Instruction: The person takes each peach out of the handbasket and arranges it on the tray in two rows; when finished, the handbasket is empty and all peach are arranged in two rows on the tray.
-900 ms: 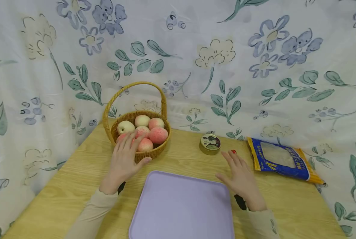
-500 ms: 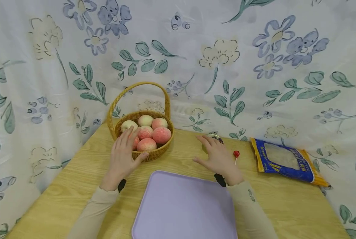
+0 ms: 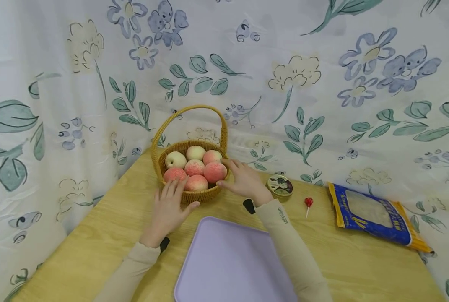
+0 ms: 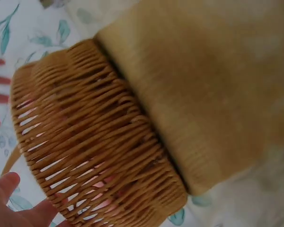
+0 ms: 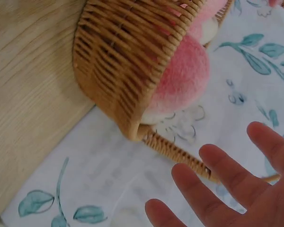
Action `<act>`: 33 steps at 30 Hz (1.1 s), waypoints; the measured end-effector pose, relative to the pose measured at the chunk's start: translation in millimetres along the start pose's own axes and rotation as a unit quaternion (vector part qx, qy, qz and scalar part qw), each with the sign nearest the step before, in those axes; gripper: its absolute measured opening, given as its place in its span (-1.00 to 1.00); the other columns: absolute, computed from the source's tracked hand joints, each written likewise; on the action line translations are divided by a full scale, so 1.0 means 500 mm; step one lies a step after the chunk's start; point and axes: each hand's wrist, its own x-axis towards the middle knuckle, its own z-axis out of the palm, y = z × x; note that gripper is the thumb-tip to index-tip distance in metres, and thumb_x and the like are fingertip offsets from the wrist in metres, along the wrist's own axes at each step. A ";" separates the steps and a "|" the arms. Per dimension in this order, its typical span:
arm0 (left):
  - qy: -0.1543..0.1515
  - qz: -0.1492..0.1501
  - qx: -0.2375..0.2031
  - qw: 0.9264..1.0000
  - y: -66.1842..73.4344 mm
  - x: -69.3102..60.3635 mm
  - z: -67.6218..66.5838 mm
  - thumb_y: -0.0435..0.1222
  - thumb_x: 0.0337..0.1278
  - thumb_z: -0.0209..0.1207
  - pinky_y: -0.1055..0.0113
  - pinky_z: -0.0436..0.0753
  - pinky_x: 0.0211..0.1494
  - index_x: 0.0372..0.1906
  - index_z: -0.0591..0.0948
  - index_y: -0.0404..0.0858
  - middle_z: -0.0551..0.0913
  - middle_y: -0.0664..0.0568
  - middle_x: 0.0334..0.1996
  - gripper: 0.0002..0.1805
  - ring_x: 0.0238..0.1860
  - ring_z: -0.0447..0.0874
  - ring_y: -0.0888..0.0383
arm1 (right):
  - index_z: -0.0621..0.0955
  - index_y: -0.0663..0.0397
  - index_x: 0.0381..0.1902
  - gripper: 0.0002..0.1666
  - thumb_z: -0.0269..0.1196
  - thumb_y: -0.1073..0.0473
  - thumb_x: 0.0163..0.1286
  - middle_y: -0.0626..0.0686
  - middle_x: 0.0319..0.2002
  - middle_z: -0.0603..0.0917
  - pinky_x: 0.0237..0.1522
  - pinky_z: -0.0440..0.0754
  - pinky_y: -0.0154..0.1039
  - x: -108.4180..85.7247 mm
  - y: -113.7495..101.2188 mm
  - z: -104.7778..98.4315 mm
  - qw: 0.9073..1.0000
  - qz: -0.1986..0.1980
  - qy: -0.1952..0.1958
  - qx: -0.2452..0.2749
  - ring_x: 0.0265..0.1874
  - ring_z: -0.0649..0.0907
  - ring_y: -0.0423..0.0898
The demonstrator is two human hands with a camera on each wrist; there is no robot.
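Observation:
A wicker basket (image 3: 205, 196) with a tall arched handle holds several pink and cream peaches (image 3: 215, 172). My left hand (image 3: 167, 216) is at the basket's front left, fingers extended and thumb spread, its fingertips overlapping the front peaches in the head view. Whether they touch cannot be told. At the basket's right side is my right hand (image 3: 245, 181), its fingers reaching toward the rim. In the right wrist view the fingers of that hand (image 5: 246, 194) are spread and apart from the basket's woven wall (image 5: 118, 61). Neither hand holds anything.
A lilac tray (image 3: 228, 260) lies in front of the basket, partly under the right forearm. To the right are a round tin (image 3: 279, 186), a red lollipop (image 3: 309, 202) and a blue and yellow bag (image 3: 375, 214). A floral curtain (image 3: 247, 84) hangs behind the table.
My right hand has moved left, from beside the lollipop, past the tin, to the basket's right side. The left hand stays near the basket's front left. The head view has shifted slightly left.

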 end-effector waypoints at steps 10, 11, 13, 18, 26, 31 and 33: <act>-0.019 -0.033 0.039 0.999 0.005 -0.013 0.015 0.29 0.07 0.13 -0.45 0.12 0.35 0.44 0.29 -0.08 0.35 -0.30 0.34 -0.11 0.50 0.03 -0.27 | 0.23 -0.12 0.47 -0.12 0.26 -0.19 0.28 0.18 0.41 0.33 0.29 0.44 0.16 0.087 -0.026 0.036 0.998 0.020 -0.065 0.000 0.34 0.38 0.29; -0.021 -0.032 0.039 0.999 0.004 -0.012 0.016 0.29 0.08 0.12 -0.45 0.12 0.36 0.45 0.28 -0.07 0.34 -0.30 0.35 -0.11 0.50 0.02 -0.27 | 0.24 -0.10 0.46 -0.12 0.28 -0.18 0.27 0.18 0.41 0.34 0.27 0.47 0.15 0.092 -0.026 0.041 0.998 0.019 -0.065 -0.002 0.33 0.40 0.28; -0.024 -0.027 0.038 0.999 0.002 -0.011 0.019 0.29 0.10 0.11 -0.41 0.14 0.37 0.44 0.29 -0.08 0.34 -0.31 0.35 -0.12 0.50 0.01 -0.27 | 0.27 -0.04 0.45 -0.13 0.30 -0.13 0.25 0.19 0.41 0.33 0.26 0.48 0.14 0.100 -0.025 0.051 0.998 0.016 -0.065 0.000 0.32 0.41 0.28; -0.025 -0.014 0.016 0.999 0.003 -0.004 0.020 0.24 0.12 0.14 -0.34 0.24 0.36 0.39 0.36 -0.15 0.34 -0.34 0.32 -0.17 0.49 0.00 -0.32 | 0.33 0.07 0.39 -0.16 0.35 -0.05 0.22 0.22 0.38 0.34 0.31 0.43 0.15 0.110 -0.024 0.070 0.998 0.017 -0.060 0.003 0.32 0.39 0.32; -0.025 -0.016 -0.024 0.999 0.011 0.010 0.019 0.14 0.13 0.20 -0.28 0.39 0.29 0.29 0.45 -0.22 0.40 -0.35 0.28 -0.28 0.42 0.14 -0.35 | 0.36 -0.08 0.36 -0.23 0.36 0.15 0.21 0.15 0.40 0.33 0.16 0.55 0.15 0.120 -0.024 0.096 0.997 0.039 -0.061 -0.007 0.32 0.37 0.26; -0.010 -0.028 -0.008 1.000 0.011 0.010 0.014 0.07 0.09 0.27 -0.22 0.37 0.34 0.29 0.44 -0.33 0.46 -0.37 0.22 -0.24 0.39 0.22 -0.32 | 0.40 -0.03 0.31 -0.25 0.40 0.18 0.16 0.17 0.34 0.38 0.10 0.58 0.14 0.125 -0.028 0.105 0.999 0.036 -0.036 -0.011 0.25 0.43 0.26; -0.014 -0.019 0.009 1.000 0.011 0.010 0.010 0.07 0.07 0.28 -0.22 0.30 0.39 0.28 0.44 -0.35 0.47 -0.36 0.21 -0.22 0.38 0.25 -0.33 | 0.42 0.00 0.30 -0.25 0.41 0.19 0.14 0.19 0.32 0.39 0.11 0.57 0.15 0.128 -0.031 0.105 0.999 0.032 -0.029 -0.004 0.23 0.44 0.28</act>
